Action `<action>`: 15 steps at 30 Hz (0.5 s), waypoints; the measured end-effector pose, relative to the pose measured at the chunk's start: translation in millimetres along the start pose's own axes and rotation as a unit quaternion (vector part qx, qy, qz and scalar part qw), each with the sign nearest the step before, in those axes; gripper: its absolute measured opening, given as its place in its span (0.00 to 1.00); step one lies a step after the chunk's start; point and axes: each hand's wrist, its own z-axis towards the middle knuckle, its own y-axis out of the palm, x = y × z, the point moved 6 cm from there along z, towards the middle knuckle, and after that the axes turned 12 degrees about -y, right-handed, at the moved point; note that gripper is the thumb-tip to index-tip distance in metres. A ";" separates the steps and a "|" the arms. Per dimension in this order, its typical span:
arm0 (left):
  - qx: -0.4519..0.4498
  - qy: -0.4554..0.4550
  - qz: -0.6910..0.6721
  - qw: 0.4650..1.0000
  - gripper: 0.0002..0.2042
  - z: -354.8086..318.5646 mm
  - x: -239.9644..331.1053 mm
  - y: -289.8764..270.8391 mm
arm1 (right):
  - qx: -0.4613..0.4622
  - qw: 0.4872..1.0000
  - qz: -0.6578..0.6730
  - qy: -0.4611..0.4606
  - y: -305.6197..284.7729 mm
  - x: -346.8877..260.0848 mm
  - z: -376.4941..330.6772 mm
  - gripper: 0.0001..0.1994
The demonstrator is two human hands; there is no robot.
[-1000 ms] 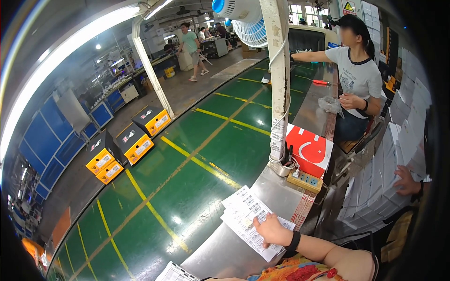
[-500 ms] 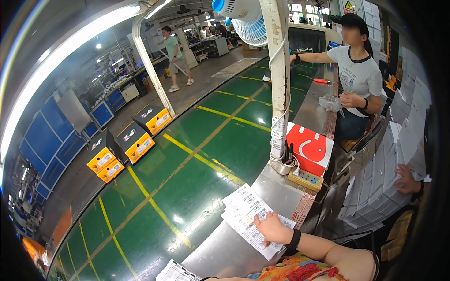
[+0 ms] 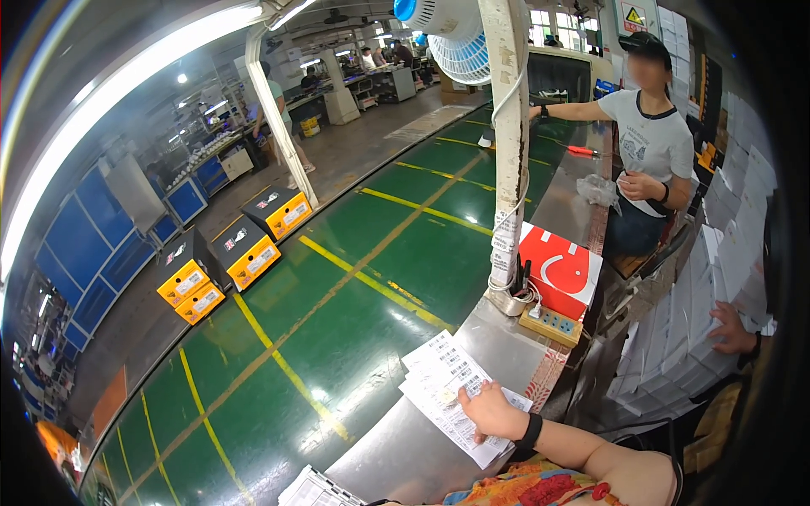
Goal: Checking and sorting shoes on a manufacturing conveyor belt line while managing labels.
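My left hand [image 3: 489, 411], with a black band on the wrist, lies on a small pile of white label sheets [image 3: 439, 371] on the steel bench [image 3: 405, 455]. Its fingertips are bent down and pinch at the top sheet. At the right edge my right hand [image 3: 732, 329] rests spread on a stack of white flat boxes [image 3: 675, 346] and holds nothing. A patterned orange sleeve shows at the bottom edge.
A red box [image 3: 565, 270] and a yellow power strip [image 3: 553, 323] sit beside a white post [image 3: 510, 152] carrying a fan [image 3: 456, 38]. A seated person in a white shirt [image 3: 650, 143] works further along the bench. Yellow-and-black crates [image 3: 245, 249] stand on the green floor [image 3: 337, 312].
A person in a green top far back has walked left along the aisle and now stands partly behind a white pillar. My hands have hardly moved.
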 end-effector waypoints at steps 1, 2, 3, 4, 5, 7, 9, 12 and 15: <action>-0.001 -0.023 -0.012 1.000 0.15 11.8 -3.0 -11.4 | -0.004 1.000 0.004 0.001 1.2 0.2 0.5 0.59; -0.001 -0.047 -0.024 0.999 0.15 20.7 -6.2 -20.9 | -0.008 1.000 0.008 0.001 2.1 -0.4 0.4 0.59; -0.002 -0.070 -0.035 0.997 0.15 29.5 -9.4 -30.0 | -0.008 1.000 0.007 -0.001 1.7 -1.0 0.2 0.59; -0.002 -0.094 -0.048 0.994 0.15 38.3 -12.6 -38.8 | -0.008 1.000 0.003 0.001 1.0 -0.8 -0.5 0.59; -0.002 -0.118 -0.060 0.991 0.15 45.7 -15.4 -46.0 | -0.008 1.000 -0.001 0.003 0.6 -1.8 -0.4 0.59; -0.002 -0.166 -0.086 0.982 0.15 60.3 -21.6 -59.4 | -0.006 1.000 -0.002 0.001 0.3 -2.8 -0.2 0.59; -0.001 -0.211 -0.112 0.971 0.15 69.3 -28.8 -68.7 | -0.004 1.000 -0.004 0.002 -0.2 -3.0 -0.4 0.59; 0.000 -0.276 -0.151 0.949 0.15 79.0 -40.1 -78.8 | 0.002 1.000 0.000 0.001 -1.3 -2.8 -0.5 0.59; -0.001 -0.340 -0.188 0.921 0.15 82.1 -51.0 -84.8 | 0.009 1.000 0.001 -0.001 0.0 -2.8 0.4 0.59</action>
